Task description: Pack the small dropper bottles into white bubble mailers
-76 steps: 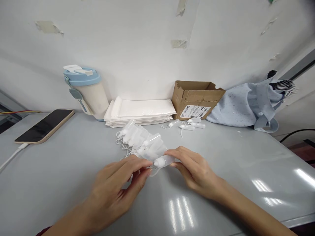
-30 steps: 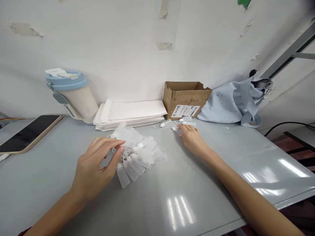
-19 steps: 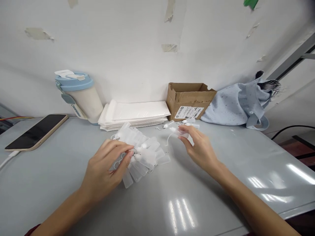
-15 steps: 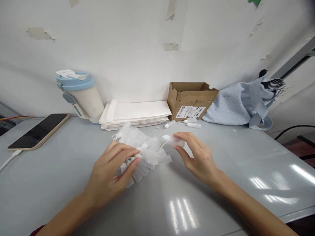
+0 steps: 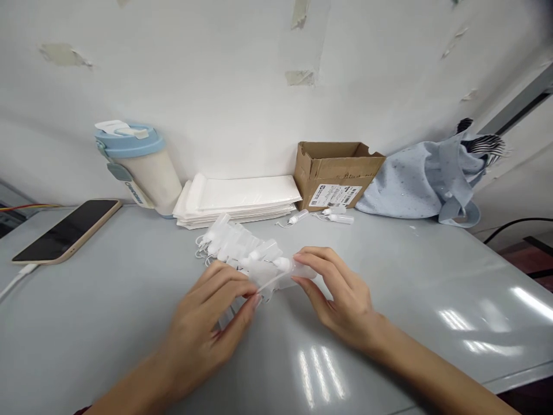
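My right hand [image 5: 339, 285] is closed, with the thumb and fingers around a small translucent squeeze bottle [image 5: 283, 264]. Its white needle-tip end points left. From the bottle a thin white cap strap [image 5: 273, 282] stretches to my left hand [image 5: 211, 314], which pinches its far end between thumb and fingertips. The small cap at that end is hidden by the fingers. Just behind and partly beneath both hands lies a pile of similar bottles [image 5: 235, 242] on the grey table.
Several more small bottles [image 5: 341, 219] lie before an open cardboard box [image 5: 339, 176]. Left of the box is a stack of white envelopes [image 5: 246, 193]. A tumbler [image 5: 151, 173] and a charging phone [image 5: 67, 230] stand and lie farther left. At right slumps a light blue bag [image 5: 410, 184].
The right hand has brought its bottle left and down towards the left hand. My left hand has come slightly right and down, and now pinches the strap's end.
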`<state>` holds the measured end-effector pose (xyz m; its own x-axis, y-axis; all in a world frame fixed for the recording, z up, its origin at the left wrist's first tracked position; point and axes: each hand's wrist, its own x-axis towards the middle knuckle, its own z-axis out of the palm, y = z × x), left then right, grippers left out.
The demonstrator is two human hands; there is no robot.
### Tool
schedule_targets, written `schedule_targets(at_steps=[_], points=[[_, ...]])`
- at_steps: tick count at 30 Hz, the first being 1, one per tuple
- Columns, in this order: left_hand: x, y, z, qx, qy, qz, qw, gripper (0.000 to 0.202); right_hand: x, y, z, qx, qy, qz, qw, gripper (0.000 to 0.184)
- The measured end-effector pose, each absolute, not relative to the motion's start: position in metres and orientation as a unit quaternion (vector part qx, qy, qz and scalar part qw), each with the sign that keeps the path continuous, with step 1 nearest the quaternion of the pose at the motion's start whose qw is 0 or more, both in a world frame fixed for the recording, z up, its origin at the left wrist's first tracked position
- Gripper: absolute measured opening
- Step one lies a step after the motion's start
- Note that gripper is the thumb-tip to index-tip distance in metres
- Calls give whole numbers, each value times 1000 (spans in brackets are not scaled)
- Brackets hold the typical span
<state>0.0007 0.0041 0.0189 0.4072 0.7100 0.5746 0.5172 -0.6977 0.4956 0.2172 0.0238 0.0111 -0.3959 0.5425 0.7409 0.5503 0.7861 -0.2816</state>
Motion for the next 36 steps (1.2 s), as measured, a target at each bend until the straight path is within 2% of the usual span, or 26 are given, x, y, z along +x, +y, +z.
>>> schedule_targets(at_steps=[10, 15, 19, 36], points=[[-9, 8, 29, 802, 431, 405, 88, 9, 219, 25, 11, -327, -855, -6, 403, 32], [-12, 9, 29, 774, 446, 402, 201, 12, 220, 25, 12, -321, -861, 9, 396, 31], [-12, 8, 30, 752, 453, 379, 292, 23, 218, 23, 15, -310, -867, 19, 389, 26], [-8, 5, 30, 752, 452, 369, 306, 26, 215, 18, 16, -289, -883, 37, 367, 27]])
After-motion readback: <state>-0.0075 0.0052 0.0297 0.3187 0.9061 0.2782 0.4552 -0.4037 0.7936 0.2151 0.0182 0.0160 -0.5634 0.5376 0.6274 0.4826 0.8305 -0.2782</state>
